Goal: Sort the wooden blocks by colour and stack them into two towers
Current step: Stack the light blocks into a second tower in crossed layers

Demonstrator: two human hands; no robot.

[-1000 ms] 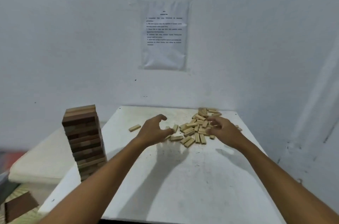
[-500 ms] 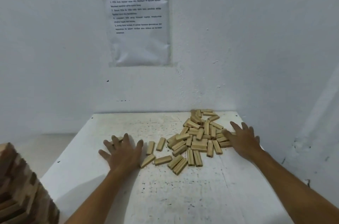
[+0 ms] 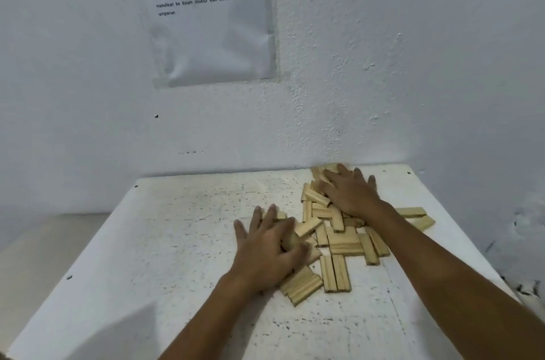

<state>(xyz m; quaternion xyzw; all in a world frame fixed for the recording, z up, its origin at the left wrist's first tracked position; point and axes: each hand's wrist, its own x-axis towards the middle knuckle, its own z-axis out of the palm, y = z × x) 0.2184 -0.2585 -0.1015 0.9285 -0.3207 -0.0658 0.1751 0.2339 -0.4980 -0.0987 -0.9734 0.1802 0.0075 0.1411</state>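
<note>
Both hands have moved in onto the blocks since half a second ago, and the dark tower at the lower left has gone out of view.

The left hand (image 3: 269, 250) lies flat, fingers spread and straight, on the near left edge of the blocks (image 3: 339, 237), hiding several under its palm; its fingertips are blurred. The right hand (image 3: 351, 193) rests palm down, fingers straight, on the far part of the pile by the wall (image 3: 413, 65) (which blocks it touches cannot be made out). The pale blocks lie loose and flat on the table (image 3: 177, 241), toward its far right corner; two (image 3: 417, 216) show just right of the right forearm. The sheet (image 3: 206, 14) on the wall is cut off at the top.
</note>
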